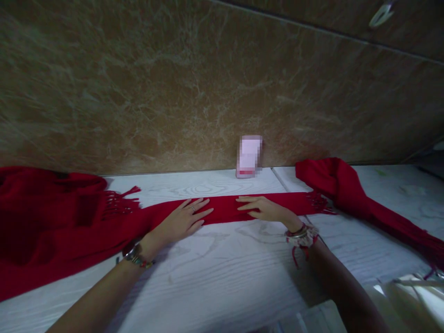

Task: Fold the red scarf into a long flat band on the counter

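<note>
A long red fringed scarf (225, 209) lies stretched across a white wood-grain table (222, 273). My left hand (183, 220) rests flat on it, fingers stretched out toward the middle, a ring on one finger and bracelets at the wrist. My right hand (262, 209) also lies flat on the scarf, fingers pointing left, almost meeting the left fingertips. Neither hand grips the cloth. The scarf's fringe (321, 203) shows just right of my right hand.
A bunched heap of red fabric (45, 222) covers the table's left side. Another red scarf (350, 192) lies crumpled at the right and trails toward the near right edge. A small pink box (249, 157) stands against the brown marble wall (208, 83).
</note>
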`<state>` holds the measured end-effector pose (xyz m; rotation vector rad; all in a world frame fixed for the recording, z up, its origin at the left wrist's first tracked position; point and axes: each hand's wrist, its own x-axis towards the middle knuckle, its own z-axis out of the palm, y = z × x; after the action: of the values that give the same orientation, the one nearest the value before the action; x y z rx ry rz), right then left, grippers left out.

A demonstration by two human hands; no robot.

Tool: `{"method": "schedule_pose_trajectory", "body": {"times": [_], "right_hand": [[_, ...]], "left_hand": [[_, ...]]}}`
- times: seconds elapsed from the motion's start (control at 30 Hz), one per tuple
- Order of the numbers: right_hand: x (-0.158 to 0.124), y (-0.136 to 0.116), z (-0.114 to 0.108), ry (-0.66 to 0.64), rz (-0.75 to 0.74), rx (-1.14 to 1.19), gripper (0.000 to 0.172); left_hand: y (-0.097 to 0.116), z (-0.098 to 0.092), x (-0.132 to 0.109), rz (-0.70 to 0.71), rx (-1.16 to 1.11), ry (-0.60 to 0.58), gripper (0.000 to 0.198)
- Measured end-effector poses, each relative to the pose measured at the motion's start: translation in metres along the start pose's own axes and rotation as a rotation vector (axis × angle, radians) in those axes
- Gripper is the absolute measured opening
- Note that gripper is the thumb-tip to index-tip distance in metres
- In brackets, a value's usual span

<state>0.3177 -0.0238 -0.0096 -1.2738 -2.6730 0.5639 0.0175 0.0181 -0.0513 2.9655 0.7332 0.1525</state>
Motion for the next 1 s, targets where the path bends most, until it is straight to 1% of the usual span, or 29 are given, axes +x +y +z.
{"method": "schedule_pose_trajectory", "body": {"times": [0.1, 0.2, 0.37, 0.47, 0.57, 0.63, 0.7, 0.77, 0.87, 0.93, 1.0], "right_hand": [[-0.002, -0.004, -0.001, 0.036, 0.021, 0.006, 0.038], [-0.005, -0.007, 0.0, 0.045, 0.033, -0.005, 0.036], [-0.012, -0.008, 0.003, -0.026, 0.019, -0.025, 0.036], [-0.016, -0.006, 0.006, -0.039, 0.007, -0.015, 0.034], [-0.02, -0.002, 0.01, -0.011, -0.023, 0.008, 0.031], [-0.024, 0.002, 0.013, 0.033, -0.028, 0.017, 0.03], [-0.031, 0.008, 0.016, 0.1, 0.02, -0.01, 0.034], [-0.04, 0.014, 0.019, 0.157, 0.123, -0.082, 0.04], [-0.056, 0.023, 0.021, 0.152, 0.278, -0.199, 0.047], [-0.064, 0.026, 0.022, 0.122, 0.321, -0.242, 0.047], [-0.068, 0.028, 0.022, 0.109, 0.327, -0.265, 0.046]], "left_hand": [[0.0, -0.002, 0.0, 0.012, -0.008, 0.002, 0.041], [0.001, -0.004, 0.0, 0.023, -0.018, -0.001, 0.04], [0.005, -0.008, -0.001, 0.085, -0.015, -0.052, 0.04], [0.005, -0.009, -0.002, 0.115, -0.016, -0.056, 0.04], [0.004, -0.009, -0.001, 0.134, -0.027, -0.043, 0.04], [0.004, -0.01, -0.001, 0.137, -0.03, -0.043, 0.04], [0.005, -0.011, -0.002, 0.134, -0.027, -0.06, 0.039], [0.007, -0.014, -0.004, 0.117, -0.018, -0.08, 0.039], [0.013, -0.018, -0.002, 0.077, -0.005, -0.093, 0.04], [0.019, -0.021, 0.009, 0.057, -0.002, -0.093, 0.041], [0.028, -0.021, 0.029, 0.044, 0.002, -0.082, 0.042]]}}
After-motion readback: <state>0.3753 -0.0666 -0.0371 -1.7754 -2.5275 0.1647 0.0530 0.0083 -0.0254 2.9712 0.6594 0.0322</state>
